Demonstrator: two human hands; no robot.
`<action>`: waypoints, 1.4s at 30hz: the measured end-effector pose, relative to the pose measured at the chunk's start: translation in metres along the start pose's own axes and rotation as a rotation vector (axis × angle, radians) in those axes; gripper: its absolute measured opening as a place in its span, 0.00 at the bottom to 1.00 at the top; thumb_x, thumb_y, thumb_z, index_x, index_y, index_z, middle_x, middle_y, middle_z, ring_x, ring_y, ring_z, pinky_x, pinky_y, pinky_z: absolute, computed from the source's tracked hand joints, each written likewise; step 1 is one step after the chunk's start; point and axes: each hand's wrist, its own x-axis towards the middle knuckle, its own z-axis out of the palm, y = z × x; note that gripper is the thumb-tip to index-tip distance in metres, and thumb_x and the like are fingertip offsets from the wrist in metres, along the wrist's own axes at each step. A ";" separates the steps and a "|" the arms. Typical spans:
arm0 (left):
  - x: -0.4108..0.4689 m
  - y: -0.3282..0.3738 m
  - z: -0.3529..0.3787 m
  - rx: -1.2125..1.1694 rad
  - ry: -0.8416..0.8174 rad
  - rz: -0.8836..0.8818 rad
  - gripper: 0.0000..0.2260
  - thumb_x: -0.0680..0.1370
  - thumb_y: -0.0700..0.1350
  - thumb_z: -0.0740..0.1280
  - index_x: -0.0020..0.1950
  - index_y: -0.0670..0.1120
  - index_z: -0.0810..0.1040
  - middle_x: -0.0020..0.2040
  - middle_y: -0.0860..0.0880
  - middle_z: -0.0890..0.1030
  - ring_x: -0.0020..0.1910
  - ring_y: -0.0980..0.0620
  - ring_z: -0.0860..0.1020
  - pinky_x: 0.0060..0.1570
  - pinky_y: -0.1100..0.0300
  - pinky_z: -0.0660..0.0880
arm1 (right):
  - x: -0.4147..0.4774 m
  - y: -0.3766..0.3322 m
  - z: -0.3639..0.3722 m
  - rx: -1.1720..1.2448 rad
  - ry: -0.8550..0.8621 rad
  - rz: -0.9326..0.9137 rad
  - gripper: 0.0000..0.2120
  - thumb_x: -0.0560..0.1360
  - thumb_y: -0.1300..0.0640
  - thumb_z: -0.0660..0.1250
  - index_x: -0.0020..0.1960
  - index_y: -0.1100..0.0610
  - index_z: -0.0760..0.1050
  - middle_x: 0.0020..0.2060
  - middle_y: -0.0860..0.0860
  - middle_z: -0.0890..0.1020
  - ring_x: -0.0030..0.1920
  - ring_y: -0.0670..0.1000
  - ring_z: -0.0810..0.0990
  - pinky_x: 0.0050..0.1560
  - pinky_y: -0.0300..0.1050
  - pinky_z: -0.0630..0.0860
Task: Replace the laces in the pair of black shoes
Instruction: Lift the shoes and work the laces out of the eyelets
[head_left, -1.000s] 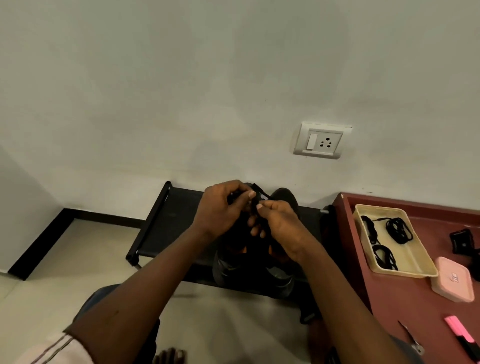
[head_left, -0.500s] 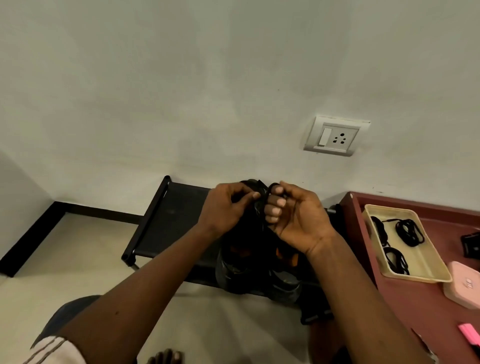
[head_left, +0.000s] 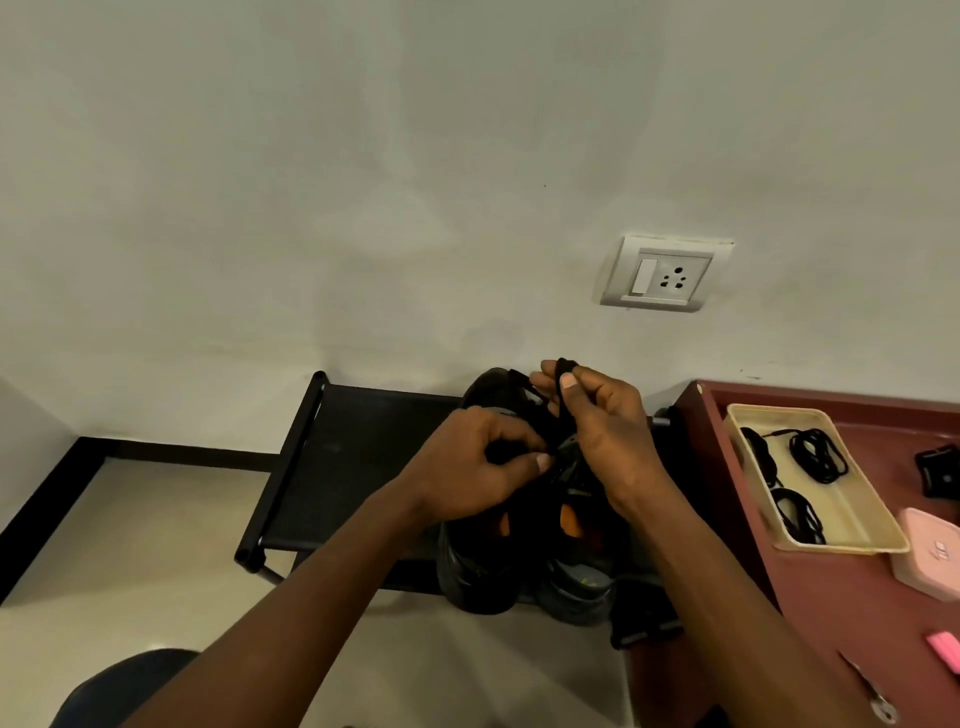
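Observation:
Two black shoes (head_left: 483, 571) with orange inner patches stand side by side on a low black rack (head_left: 353, 457), toes toward the wall. My left hand (head_left: 478, 467) pinches the black lace down at the eyelets of one shoe; which shoe is hidden by my hands. My right hand (head_left: 597, 426) is raised above the shoes and holds a black lace (head_left: 562, 395) between thumb and fingers, drawn upward. The shoes' tongues and eyelets are mostly hidden behind both hands.
A maroon table (head_left: 841, 597) stands at the right with a cream tray (head_left: 852, 519) holding coiled black laces (head_left: 818, 454), a pink box (head_left: 930, 556), a pink marker (head_left: 945, 649), scissors (head_left: 872, 696) and a black object (head_left: 940, 470). A wall socket (head_left: 665, 275) sits above the rack.
My right hand has lifted up and away from the shoe, drawing the lace taut, while my left hand has dropped lower onto the shoe. The camera has shifted slightly.

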 end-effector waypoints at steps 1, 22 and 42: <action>0.003 0.002 -0.003 -0.051 0.048 0.008 0.04 0.81 0.44 0.71 0.48 0.48 0.86 0.40 0.56 0.84 0.42 0.54 0.83 0.46 0.53 0.81 | -0.001 0.002 -0.002 -0.070 -0.026 -0.001 0.13 0.87 0.60 0.59 0.63 0.59 0.81 0.56 0.53 0.87 0.59 0.46 0.85 0.64 0.44 0.80; 0.023 -0.023 0.025 0.207 0.109 0.000 0.09 0.83 0.51 0.66 0.58 0.53 0.85 0.47 0.58 0.85 0.44 0.58 0.81 0.46 0.52 0.79 | 0.010 0.006 -0.027 0.773 -0.027 0.238 0.14 0.85 0.58 0.59 0.62 0.64 0.79 0.57 0.60 0.86 0.59 0.59 0.86 0.60 0.48 0.83; 0.026 -0.019 -0.016 0.037 0.508 0.015 0.07 0.80 0.51 0.72 0.44 0.51 0.85 0.36 0.59 0.84 0.37 0.59 0.82 0.37 0.68 0.73 | 0.004 0.009 -0.019 -0.058 -0.393 0.145 0.23 0.86 0.46 0.59 0.45 0.58 0.85 0.31 0.54 0.77 0.32 0.52 0.77 0.38 0.40 0.76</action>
